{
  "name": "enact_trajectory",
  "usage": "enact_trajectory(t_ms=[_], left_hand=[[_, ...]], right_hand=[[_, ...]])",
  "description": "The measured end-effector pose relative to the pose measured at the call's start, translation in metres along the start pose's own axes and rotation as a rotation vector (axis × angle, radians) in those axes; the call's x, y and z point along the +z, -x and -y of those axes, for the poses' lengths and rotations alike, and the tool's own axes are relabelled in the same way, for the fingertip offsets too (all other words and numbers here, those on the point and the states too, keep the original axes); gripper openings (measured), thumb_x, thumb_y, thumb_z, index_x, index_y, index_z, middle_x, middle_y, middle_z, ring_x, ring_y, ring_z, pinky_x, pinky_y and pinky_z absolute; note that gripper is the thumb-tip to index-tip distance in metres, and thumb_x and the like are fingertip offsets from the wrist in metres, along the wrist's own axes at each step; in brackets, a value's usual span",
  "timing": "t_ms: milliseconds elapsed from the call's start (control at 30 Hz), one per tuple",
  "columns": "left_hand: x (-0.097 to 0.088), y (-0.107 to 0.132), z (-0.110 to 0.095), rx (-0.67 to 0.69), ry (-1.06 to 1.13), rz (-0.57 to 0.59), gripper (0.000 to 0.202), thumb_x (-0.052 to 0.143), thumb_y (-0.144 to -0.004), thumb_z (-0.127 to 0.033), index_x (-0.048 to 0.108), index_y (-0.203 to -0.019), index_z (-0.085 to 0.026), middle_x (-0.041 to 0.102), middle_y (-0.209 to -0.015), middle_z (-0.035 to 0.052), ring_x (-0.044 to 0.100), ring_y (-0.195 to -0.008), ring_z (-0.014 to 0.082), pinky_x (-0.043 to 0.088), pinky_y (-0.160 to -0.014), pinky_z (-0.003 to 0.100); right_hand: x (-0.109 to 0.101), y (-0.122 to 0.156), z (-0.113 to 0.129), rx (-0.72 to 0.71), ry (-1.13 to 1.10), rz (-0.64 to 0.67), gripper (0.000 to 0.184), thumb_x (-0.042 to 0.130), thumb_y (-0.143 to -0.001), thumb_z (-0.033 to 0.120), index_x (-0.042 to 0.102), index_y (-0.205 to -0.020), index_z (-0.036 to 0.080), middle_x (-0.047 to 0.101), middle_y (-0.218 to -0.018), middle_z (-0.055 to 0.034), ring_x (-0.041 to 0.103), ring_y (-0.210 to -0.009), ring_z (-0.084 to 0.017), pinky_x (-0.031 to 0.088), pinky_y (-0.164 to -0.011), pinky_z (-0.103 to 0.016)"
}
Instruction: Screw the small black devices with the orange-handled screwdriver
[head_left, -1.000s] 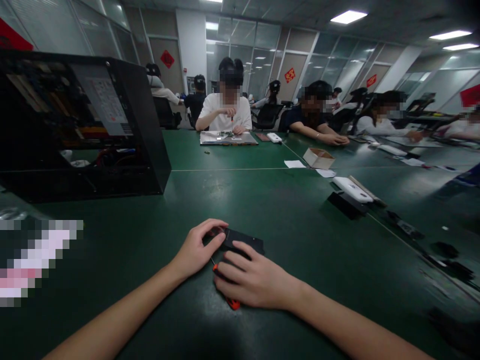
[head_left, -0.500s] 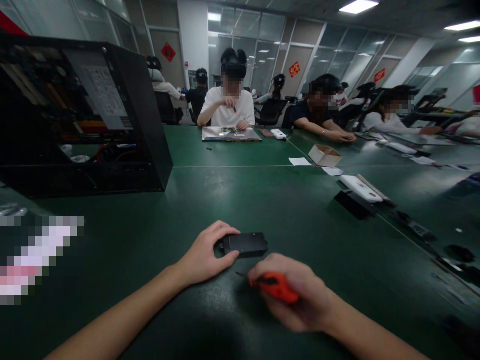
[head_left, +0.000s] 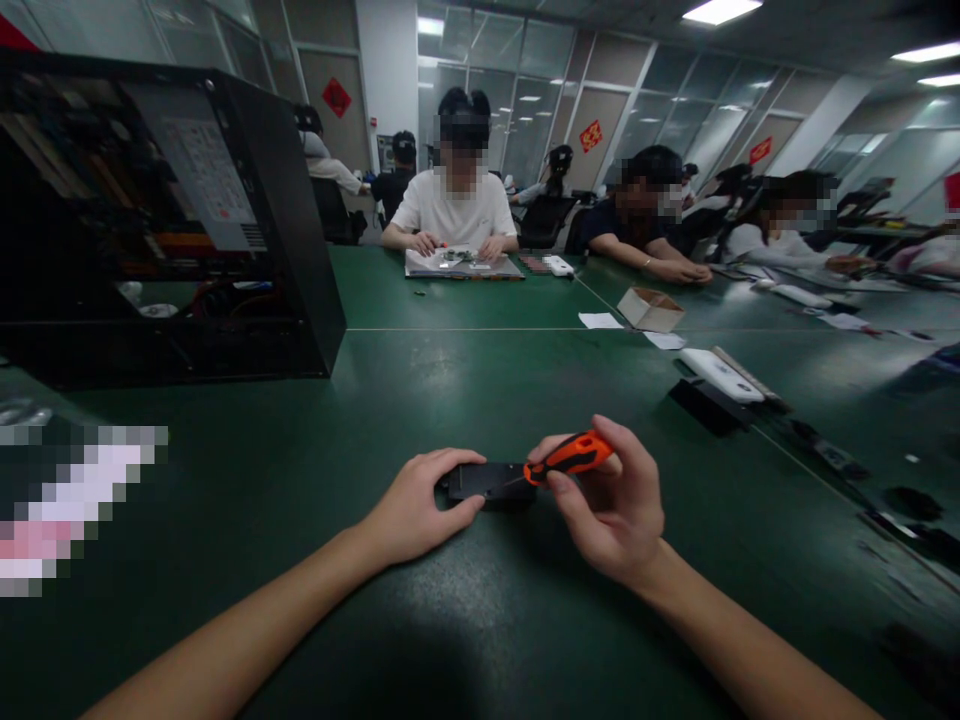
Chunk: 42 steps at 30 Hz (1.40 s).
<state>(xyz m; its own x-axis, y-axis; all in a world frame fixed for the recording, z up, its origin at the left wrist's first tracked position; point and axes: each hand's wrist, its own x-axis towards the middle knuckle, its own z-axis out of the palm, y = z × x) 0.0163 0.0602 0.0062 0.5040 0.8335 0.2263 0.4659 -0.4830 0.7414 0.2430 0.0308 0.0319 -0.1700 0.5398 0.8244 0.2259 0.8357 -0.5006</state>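
A small flat black device [head_left: 487, 481] lies on the green table [head_left: 480, 390] in front of me. My left hand [head_left: 420, 503] grips its left end, thumb and fingers pinched on it. My right hand [head_left: 611, 505] is raised just right of the device, fingers closed round an orange-handled screwdriver [head_left: 571, 454]. The screwdriver's thin tip points down-left onto the device's top.
An open black computer case [head_left: 165, 220] stands at the back left. A blurred patch [head_left: 75, 500] lies at the left edge. A white device on a black block [head_left: 716, 385], a cardboard box [head_left: 649, 308] and dark parts lie to the right. Other people sit across the table.
My right hand picked the orange screwdriver up off the table, swung right, then lifted and set its tip on the black device. My left hand stayed on the device's left end.
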Motion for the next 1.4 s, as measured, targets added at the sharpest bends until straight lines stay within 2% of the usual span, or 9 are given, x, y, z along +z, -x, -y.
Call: enact_trajectory(t_ms=[133, 400, 1400], left_hand=[[0.0002, 0.0001, -0.0005, 0.003, -0.004, 0.001, 0.038, 0.072, -0.084, -0.027, 0.066, -0.122, -0.022, 0.072, -0.123, 0.0072, 0.067, -0.113, 0.028, 0.048, -0.102, 0.041], [-0.0012, 0.001, -0.0036, 0.001, -0.007, 0.001, 0.037, 0.071, -0.084, -0.026, 0.066, -0.121, -0.023, 0.073, -0.122, 0.0064, 0.067, -0.113, 0.028, 0.047, -0.101, 0.04], [-0.0042, 0.0021, 0.0005, 0.025, -0.023, 0.05, 0.039, 0.07, -0.088, -0.029, 0.063, -0.126, -0.024, 0.071, -0.125, 0.0052, 0.065, -0.116, 0.0257, 0.046, -0.102, 0.039]], right_hand=[[-0.0012, 0.0009, -0.002, 0.03, -0.024, 0.036, 0.072, 0.055, -0.091, 0.002, 0.032, -0.153, 0.031, 0.065, -0.105, -0.0057, 0.071, -0.093, -0.019, 0.065, -0.079, -0.04], [-0.0025, 0.0005, -0.0019, -0.006, -0.036, 0.066, 0.073, 0.054, -0.09, 0.0, 0.032, -0.153, 0.03, 0.065, -0.106, -0.0066, 0.07, -0.092, -0.018, 0.064, -0.076, -0.034], [-0.0028, -0.0044, 0.002, 0.018, -0.053, 0.057, 0.077, 0.054, -0.086, -0.004, 0.034, -0.153, 0.031, 0.065, -0.103, -0.0057, 0.07, -0.087, -0.018, 0.063, -0.071, -0.035]])
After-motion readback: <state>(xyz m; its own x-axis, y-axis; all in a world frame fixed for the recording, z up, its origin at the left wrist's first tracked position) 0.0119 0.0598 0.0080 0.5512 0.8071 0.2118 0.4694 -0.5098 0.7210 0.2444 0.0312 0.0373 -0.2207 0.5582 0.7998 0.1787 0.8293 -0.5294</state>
